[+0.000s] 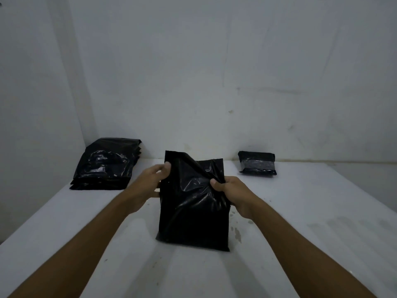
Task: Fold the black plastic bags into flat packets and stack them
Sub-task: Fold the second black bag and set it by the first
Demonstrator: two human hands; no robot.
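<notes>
A black plastic bag (193, 211) lies lengthwise in the middle of the white table (311, 222), its far end lifted off the surface. My left hand (150, 181) pinches the bag's upper left edge with thumb and fingers. My right hand (232, 192) grips the right edge, bunching the plastic there. A pile of unfolded black bags (105, 166) sits at the back left. One small folded black packet (257, 163) lies at the back right, near the wall.
White walls close the table at the back and the left, meeting in a corner behind the pile. Faint stains mark the table surface to the right of the held bag.
</notes>
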